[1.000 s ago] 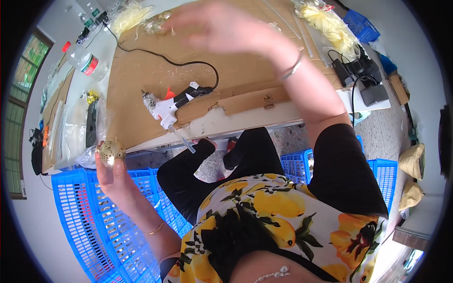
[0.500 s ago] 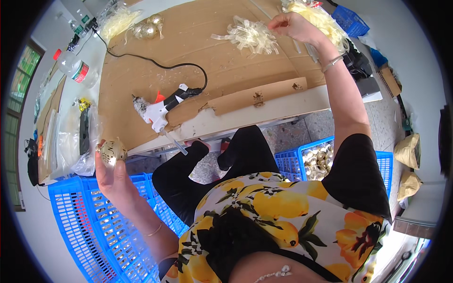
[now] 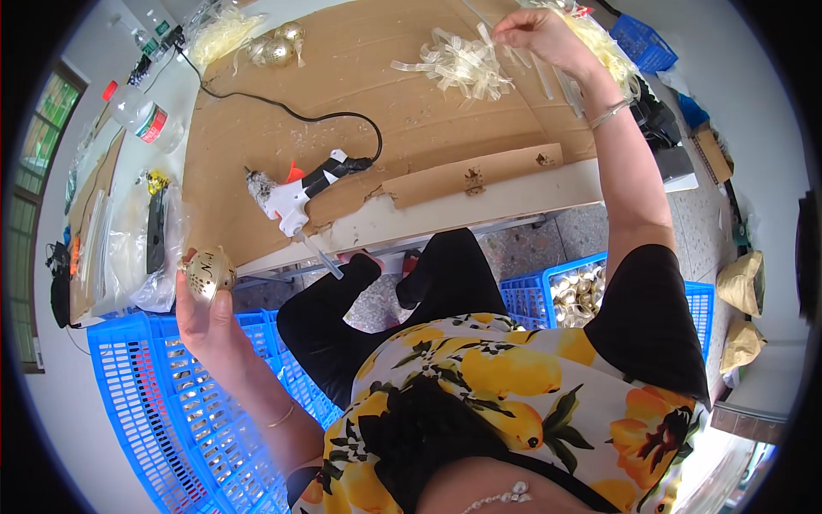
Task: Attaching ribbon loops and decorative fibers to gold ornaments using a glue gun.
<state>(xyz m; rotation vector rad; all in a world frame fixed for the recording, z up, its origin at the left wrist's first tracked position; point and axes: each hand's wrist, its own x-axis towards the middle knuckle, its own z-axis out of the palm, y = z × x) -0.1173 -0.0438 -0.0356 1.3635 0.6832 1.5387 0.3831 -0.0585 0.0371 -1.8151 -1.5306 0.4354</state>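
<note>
My left hand is closed round a gold bauble with dark printed decoration, holding it at the table's near left edge above a blue crate. My right hand reaches over the far right of the table, thumb and fingertips pinched on a pale cream ribbon. That strip rises beside a loose heap of cream ribbon pieces on the cardboard. Between the hands, near the front edge, a white and black glue gun lies on its side with a clear glue stick sticking out of its back.
Finished-looking gold baubles sit at the far left, beside more ribbon. A black cord crosses the cardboard. A plastic bottle stands left. Blue crates flank my legs; the right crate holds gold baubles.
My right fingertips have come to pinch a ribbon strip, which now stands up from the heap's edge. The bauble in my left hand has turned slightly. The whole view has shifted a little.
</note>
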